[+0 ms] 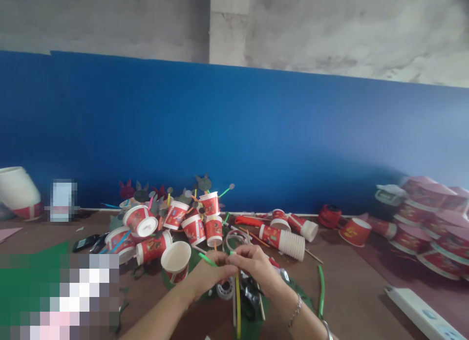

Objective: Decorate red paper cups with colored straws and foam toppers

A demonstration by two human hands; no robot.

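Observation:
In the middle of the head view, my left hand (214, 271) and my right hand (251, 262) meet fingertip to fingertip, both pinched closed. A thin bright green stem (208, 260), which looks like a pipe cleaner, sticks out past my left fingers. A small green and white bit (232, 253) shows at my right fingertips; whether it belongs to the same stem I cannot tell. Under my hands lie a roll of tape (225, 289), a yellow stick (238, 308) and a black plastic-wrapped bundle (250, 301). An upright paper cup (176, 262) stands left of my left hand.
Red paper cups with coloured stems (205, 208) crowd the back left. Nested cups (282, 242) lie behind my right hand. A green stem (321, 291) rests to the right, near a power strip (421, 313). Stacked red cups (432, 232) fill the far right. A blue panel (234, 135) stands behind.

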